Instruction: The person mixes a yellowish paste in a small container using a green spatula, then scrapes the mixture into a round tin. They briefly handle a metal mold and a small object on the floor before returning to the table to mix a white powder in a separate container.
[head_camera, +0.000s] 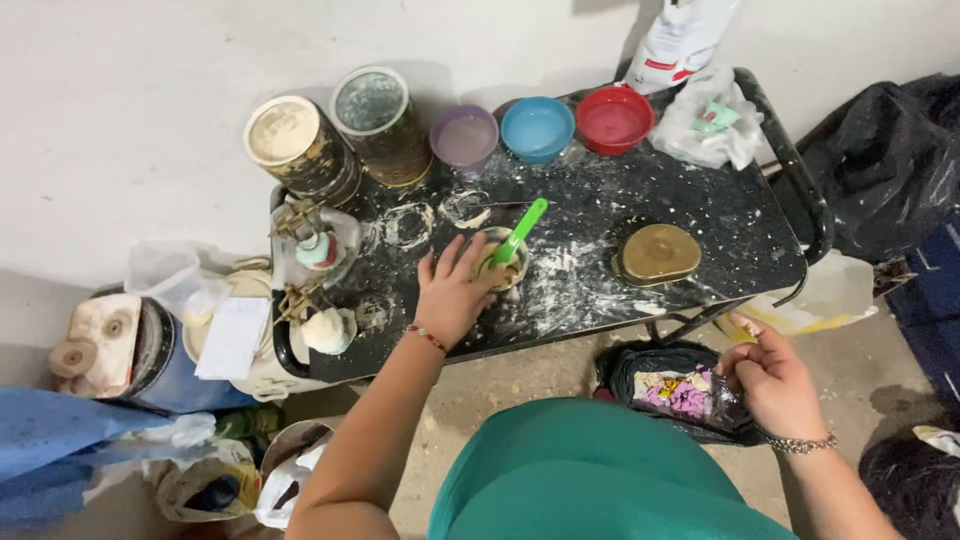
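Nearest the person, the right hand dips into a black bag of pink and yellow scraps below the table edge, fingers pinched together, though I cannot tell whether anything is caught between them. Farther up, the left hand grasps a small cup with a green spatula standing in it, on the powder-spattered black table. Beyond them sit a tan lid, then purple, blue and red bowls beside two stained tins against the wall.

The left hand steadies a small cup with a green spatula on the black table.
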